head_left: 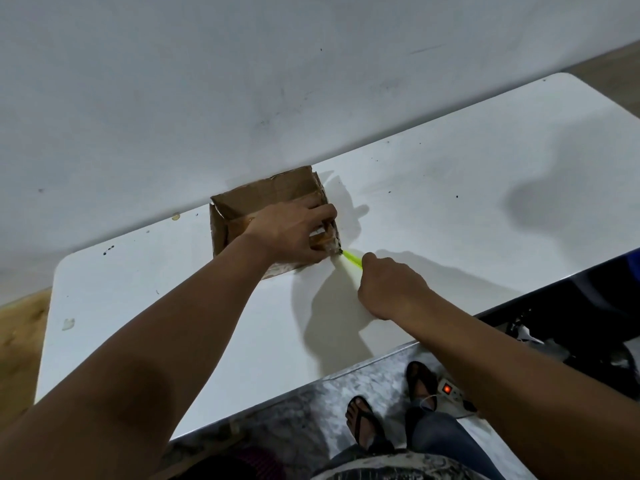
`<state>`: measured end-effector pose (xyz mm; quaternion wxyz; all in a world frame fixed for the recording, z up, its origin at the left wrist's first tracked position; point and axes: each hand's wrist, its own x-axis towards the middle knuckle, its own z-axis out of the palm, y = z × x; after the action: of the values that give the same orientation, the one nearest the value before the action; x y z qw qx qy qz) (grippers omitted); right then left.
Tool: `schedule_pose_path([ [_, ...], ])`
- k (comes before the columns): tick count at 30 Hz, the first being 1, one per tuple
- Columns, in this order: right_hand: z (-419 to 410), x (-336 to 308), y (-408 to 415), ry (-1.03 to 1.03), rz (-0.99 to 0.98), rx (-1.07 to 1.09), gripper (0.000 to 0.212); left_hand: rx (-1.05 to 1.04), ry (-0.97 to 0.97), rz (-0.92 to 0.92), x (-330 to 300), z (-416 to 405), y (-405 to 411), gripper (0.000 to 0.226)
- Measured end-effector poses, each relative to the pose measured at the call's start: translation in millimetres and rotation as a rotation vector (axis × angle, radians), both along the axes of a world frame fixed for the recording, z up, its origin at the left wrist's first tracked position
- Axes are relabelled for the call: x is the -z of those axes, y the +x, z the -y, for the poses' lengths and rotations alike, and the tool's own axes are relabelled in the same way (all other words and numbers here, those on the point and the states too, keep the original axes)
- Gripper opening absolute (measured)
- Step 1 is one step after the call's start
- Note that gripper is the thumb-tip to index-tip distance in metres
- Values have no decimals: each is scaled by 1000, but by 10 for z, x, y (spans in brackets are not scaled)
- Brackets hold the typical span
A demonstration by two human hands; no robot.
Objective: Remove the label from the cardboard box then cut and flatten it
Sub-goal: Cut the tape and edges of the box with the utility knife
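**Blade tip at the box's near right corner, left hand pinning the top**

I have the cardboard box (pixel 266 199) sitting on the white table (pixel 450 188), pushed back against the wall, directly under my left hand (pixel 294 233). That hand lies over the box's top and right end, fingers curled over the far edge and pressing down to hold it. The right hand (pixel 391 285) is off to the right of the box and a little nearer to me, clenched around a yellow-green cutter (pixel 351 258).

What the coming cut depends on, as I read it: the cutter's long axis runs from my right fist up and leftward, and its dark tip meets the box at the lower right corner, just below my left fingertips. The box's long axis runs left to right along the wall, so the blade comes in at its short end. The left hand is the nearer one to that corner, close enough that I would mind those fingers.

Hard to make out: whether the blade has entered the cardboard or only touches it. My left hand covers most of the top face, so I cannot tell whether any label remains. The glossy tape at the corner is blurred.
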<state>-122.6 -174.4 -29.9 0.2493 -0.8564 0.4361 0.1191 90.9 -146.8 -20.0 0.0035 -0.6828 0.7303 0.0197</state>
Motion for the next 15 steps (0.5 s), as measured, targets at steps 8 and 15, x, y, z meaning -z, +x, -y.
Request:
schedule_pose_path([
  [8, 77, 49, -228, -9, 5, -12, 16, -63, -38, 28, -32, -96, -100, 61],
  [15, 183, -17, -467, 132, 287, 216, 21, -233, 4, 7, -106, -136, -187, 87],
])
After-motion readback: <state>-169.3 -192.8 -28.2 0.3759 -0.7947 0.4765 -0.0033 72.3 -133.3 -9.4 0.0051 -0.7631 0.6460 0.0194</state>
